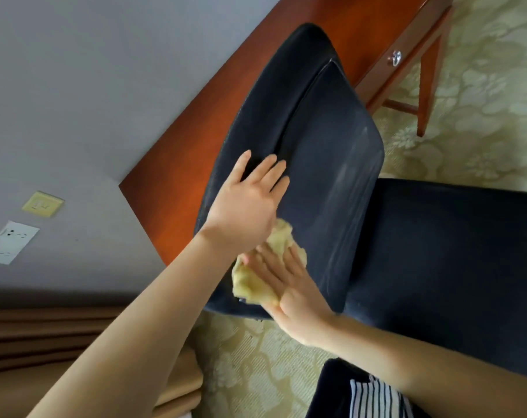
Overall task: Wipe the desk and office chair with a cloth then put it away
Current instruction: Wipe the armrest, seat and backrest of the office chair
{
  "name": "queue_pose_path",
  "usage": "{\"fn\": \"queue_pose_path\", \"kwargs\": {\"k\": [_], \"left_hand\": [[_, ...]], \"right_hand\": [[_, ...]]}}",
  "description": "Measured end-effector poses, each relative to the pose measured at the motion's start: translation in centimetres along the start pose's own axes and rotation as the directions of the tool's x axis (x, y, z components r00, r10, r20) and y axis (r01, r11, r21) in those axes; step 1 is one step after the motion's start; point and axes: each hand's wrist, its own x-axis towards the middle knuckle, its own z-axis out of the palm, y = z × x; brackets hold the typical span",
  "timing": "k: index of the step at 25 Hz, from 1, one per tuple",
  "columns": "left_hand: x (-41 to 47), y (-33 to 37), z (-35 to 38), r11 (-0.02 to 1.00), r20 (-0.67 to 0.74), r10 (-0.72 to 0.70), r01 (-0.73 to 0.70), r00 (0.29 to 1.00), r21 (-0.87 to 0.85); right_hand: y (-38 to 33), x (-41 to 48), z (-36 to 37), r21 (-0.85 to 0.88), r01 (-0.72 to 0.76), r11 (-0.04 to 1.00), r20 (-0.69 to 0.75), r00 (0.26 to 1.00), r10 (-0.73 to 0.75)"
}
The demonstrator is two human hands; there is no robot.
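On the dark chair [325,164], pulled close against the wooden counter [177,176], the wiping is under way. The right hand [289,285] presses a bunched yellow cloth [256,285] against the near edge of the chair's padded back, its fingers [274,263] spread flat over the cloth rather than curled round it. The left hand [247,200] lies just above it on the same padded surface, fingers straight and released, holding nothing, apparently steadying the chair. Pale streaks show across the dark fabric further up the pad, so that part looks either freshly wiped or still dusty; the view does not settle which. The chair step therefore seems to be in progress, with the lower edge being worked now and the seat [452,251] to the right showing no cloth on it. Whether the counter has already been wiped cannot be told from its bare reddish top. Putting the cloth away is plainly not yet done, since it is under the right hand on the chair.
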Motion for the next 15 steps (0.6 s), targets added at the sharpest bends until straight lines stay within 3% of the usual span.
{"fn": "queue_pose_path", "kwargs": {"k": [1, 3, 6, 8, 10, 11, 13, 15], "left_hand": [[-1.1, 0.4, 0.4, 0.997, 0.024, 0.040, -0.042, 0.999, 0.063], [-3.1, 0.7, 0.5, 0.991, -0.043, 0.095, -0.090, 0.995, 0.104], [-5.3, 0.2, 0.9, 0.996, -0.272, 0.077, -0.064, 0.959, 0.057], [-6.7, 0.0, 1.4, 0.999, -0.298, 0.028, -0.036, 0.954, -0.021], [-7.3, 0.0, 1.9, 0.996, -0.303, -0.006, -0.020, 0.953, -0.083], [-7.6, 0.1, 2.1, 0.993, -0.319, -0.037, -0.002, 0.947, -0.121], [-7.6, 0.2, 2.3, 0.966, -0.370, -0.134, 0.037, 0.919, -0.257], [-7.5, 0.1, 2.5, 0.907, -0.402, -0.239, 0.055, 0.884, -0.418]], "right_hand": [[0.1, -1.0, 0.1, -0.116, 0.148, 0.982, 0.055, 0.988, -0.142], [1.5, -1.4, -1.0, -0.161, 0.316, 0.935, 0.160, 0.943, -0.291], [4.3, 0.6, -3.3, -0.184, 0.357, 0.916, 0.176, 0.928, -0.327], [5.3, 2.5, -4.8, -0.033, 0.168, 0.985, 0.055, 0.984, -0.167], [6.6, 4.7, -6.0, 0.271, -0.145, 0.952, -0.033, 0.987, 0.159], [7.2, 5.9, -6.3, 0.309, -0.271, 0.912, -0.034, 0.955, 0.296], [7.9, 7.4, -6.2, 0.219, -0.451, 0.865, -0.038, 0.882, 0.470], [6.2, 7.7, -5.4, 0.245, -0.463, 0.852, -0.094, 0.863, 0.496]]}}
